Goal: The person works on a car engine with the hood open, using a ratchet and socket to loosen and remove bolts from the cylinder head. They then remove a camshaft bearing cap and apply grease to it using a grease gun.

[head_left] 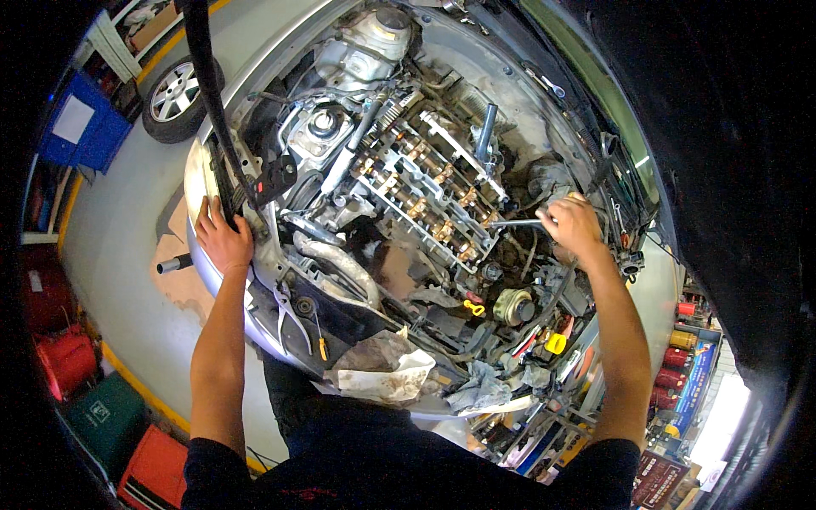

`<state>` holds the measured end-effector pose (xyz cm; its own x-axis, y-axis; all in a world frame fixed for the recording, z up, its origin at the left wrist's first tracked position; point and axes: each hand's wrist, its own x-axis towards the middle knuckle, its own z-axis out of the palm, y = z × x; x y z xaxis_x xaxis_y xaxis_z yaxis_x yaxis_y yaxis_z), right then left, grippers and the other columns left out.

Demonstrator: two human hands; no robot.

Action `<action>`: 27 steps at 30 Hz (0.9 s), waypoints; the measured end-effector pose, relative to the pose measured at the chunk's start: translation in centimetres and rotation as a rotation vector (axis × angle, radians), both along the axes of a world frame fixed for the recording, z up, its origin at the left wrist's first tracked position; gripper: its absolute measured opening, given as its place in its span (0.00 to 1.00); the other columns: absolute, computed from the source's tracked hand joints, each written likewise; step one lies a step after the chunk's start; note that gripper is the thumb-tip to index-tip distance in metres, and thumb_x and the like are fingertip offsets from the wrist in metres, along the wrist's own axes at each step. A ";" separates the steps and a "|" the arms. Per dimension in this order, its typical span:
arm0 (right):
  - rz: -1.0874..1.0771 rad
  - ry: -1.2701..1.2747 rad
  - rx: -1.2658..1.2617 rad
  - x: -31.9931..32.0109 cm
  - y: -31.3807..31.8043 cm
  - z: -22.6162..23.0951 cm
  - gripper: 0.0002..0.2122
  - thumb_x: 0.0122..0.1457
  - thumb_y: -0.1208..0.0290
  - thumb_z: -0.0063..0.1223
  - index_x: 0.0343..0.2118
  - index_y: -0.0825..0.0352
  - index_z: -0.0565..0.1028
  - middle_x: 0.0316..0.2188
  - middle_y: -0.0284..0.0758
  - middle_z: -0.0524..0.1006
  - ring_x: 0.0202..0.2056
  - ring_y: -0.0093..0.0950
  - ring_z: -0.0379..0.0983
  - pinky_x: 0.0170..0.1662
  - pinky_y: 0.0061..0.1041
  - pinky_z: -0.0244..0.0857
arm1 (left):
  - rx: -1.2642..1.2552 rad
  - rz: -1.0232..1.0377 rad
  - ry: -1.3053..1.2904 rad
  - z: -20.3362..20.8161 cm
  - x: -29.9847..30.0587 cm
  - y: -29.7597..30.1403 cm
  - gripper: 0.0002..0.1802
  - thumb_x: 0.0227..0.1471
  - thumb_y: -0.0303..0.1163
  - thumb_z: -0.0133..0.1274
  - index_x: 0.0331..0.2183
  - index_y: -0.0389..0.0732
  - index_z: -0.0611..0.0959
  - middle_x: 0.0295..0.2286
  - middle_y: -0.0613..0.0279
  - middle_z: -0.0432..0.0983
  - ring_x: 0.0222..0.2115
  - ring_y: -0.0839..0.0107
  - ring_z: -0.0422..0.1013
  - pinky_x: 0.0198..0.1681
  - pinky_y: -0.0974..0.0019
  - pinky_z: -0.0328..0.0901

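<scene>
Under the raised bonnet, the engine's cylinder head (425, 200) lies uncovered, with its camshafts showing in rows. My right hand (573, 226) is closed around the end of a slim metal wrench (520, 223). The tool's far end reaches the right edge of the cylinder head; what it sits on is too small to make out. My left hand (224, 240) lies flat with fingers apart on the headlight (200, 191) at the car's left front edge, holding nothing. A black bonnet prop (212, 93) rises just beyond it.
Pliers (291, 321) and an orange-handled screwdriver (321, 344) lie on the near front panel. A stained cloth (387, 370) and a yellow dipstick handle (474, 308) are nearby. A wheel (178, 98) and blue bin (85, 123) stand at the far left.
</scene>
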<state>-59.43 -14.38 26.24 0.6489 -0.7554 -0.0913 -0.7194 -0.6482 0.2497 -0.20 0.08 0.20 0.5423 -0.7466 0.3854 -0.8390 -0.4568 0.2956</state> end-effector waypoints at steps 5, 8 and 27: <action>-0.425 -0.080 -0.088 0.7 0.9 -1.8 0.15 0.60 0.60 0.56 0.20 0.64 0.78 0.22 0.44 0.79 0.26 0.48 0.76 0.35 0.44 0.71 | -0.022 -0.014 -0.010 0.1 0.3 0.2 0.33 0.50 0.38 0.54 0.59 0.44 0.73 0.61 0.58 0.64 0.60 0.50 0.59 0.64 0.47 0.54; -0.695 -0.169 -0.124 0.6 1.0 -2.5 0.15 0.58 0.57 0.58 0.22 0.64 0.79 0.22 0.44 0.80 0.25 0.49 0.77 0.29 0.45 0.71 | 0.000 -0.002 -0.020 -0.1 0.5 0.3 0.33 0.51 0.38 0.53 0.59 0.44 0.73 0.61 0.58 0.64 0.60 0.49 0.59 0.64 0.47 0.54; -0.750 -0.207 -0.243 -2.2 1.0 -1.0 0.17 0.59 0.53 0.57 0.23 0.64 0.79 0.21 0.45 0.79 0.27 0.48 0.78 0.32 0.44 0.71 | -0.003 -0.006 -0.013 0.0 0.3 0.1 0.32 0.51 0.37 0.53 0.59 0.45 0.73 0.61 0.58 0.63 0.60 0.49 0.59 0.65 0.48 0.54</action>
<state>-61.58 -13.39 25.29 -0.0514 -0.9790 0.1971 -0.9877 0.0791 0.1352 0.10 0.20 0.23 0.5328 -0.7485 0.3948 -0.8455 -0.4509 0.2862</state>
